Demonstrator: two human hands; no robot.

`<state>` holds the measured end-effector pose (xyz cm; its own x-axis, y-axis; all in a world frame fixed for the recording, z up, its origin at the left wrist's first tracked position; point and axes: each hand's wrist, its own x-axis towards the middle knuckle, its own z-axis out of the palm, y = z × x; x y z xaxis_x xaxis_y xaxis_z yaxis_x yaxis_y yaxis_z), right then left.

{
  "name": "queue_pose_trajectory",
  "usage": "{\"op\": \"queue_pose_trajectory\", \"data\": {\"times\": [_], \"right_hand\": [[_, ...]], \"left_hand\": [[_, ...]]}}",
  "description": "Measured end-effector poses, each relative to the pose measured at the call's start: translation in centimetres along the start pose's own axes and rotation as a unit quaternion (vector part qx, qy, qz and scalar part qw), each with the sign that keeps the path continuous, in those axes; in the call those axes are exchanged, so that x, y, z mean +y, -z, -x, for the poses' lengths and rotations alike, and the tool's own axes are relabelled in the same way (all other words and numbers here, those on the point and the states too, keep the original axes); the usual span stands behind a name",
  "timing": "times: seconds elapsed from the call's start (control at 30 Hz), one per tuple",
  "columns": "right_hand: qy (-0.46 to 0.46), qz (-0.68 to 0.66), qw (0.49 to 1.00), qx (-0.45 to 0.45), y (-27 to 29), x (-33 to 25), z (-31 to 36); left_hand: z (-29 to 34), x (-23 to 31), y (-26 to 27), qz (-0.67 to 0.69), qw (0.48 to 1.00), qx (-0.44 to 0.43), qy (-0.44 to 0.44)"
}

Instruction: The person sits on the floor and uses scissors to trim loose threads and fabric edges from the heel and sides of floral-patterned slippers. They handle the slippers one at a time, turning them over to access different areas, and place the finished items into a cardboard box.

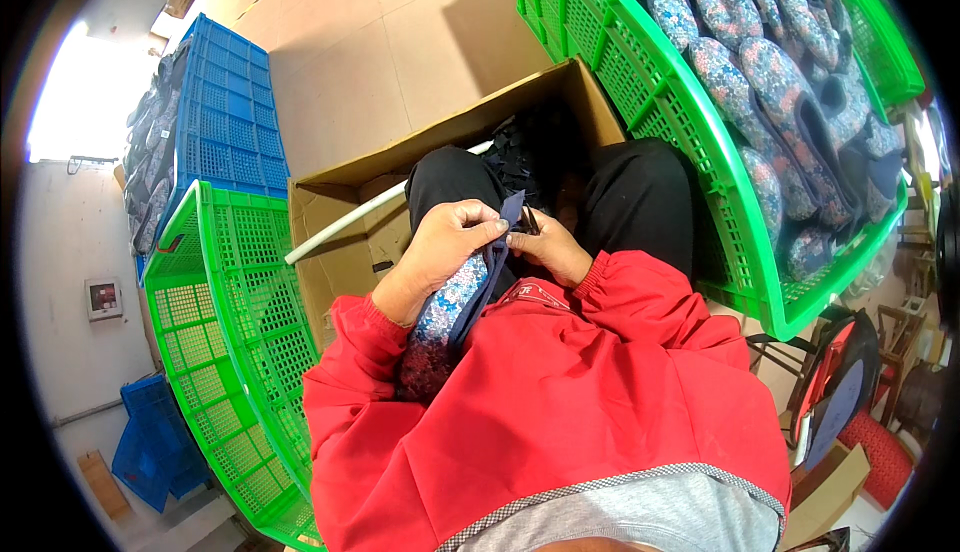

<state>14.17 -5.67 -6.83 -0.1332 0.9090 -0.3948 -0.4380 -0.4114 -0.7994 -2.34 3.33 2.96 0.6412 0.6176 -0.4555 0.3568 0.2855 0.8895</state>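
My left hand (447,244) is closed on a floral fabric slipper (452,302) with navy edging. The slipper hangs over my lap, its lower part in shadow against my red sleeve. A navy strip end (513,208) sticks up past the left thumb. Close beside it, my right hand (552,252) is closed, its thumb and fingers pinched together at the navy edging. A small dark thing shows along the right fingers, too hidden to name.
Between my knees stands an open cardboard box (340,287) with dark scraps (530,157) and a white rod (370,207) across it. At right, a green crate (650,82) holds several floral slippers (775,77). Another green crate (265,292) and a blue crate (230,102) stand left.
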Motion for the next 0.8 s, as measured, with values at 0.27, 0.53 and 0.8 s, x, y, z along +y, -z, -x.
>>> {"op": "queue_pose_trajectory", "data": {"times": [0.27,0.53,0.8], "right_hand": [[0.066,0.005,0.997,0.036,0.0,-0.3,0.3],[0.111,-0.027,0.993,-0.023,0.4,-1.6,1.0],[0.032,-0.125,0.990,-0.054,0.9,-2.0,1.2]], "left_hand": [[-0.6,-0.7,0.2,0.021,0.999,0.017,0.036],[-0.7,-1.0,0.2,0.029,0.999,0.023,0.029],[-0.9,-1.4,0.0,-0.080,0.996,0.044,0.021]]}}
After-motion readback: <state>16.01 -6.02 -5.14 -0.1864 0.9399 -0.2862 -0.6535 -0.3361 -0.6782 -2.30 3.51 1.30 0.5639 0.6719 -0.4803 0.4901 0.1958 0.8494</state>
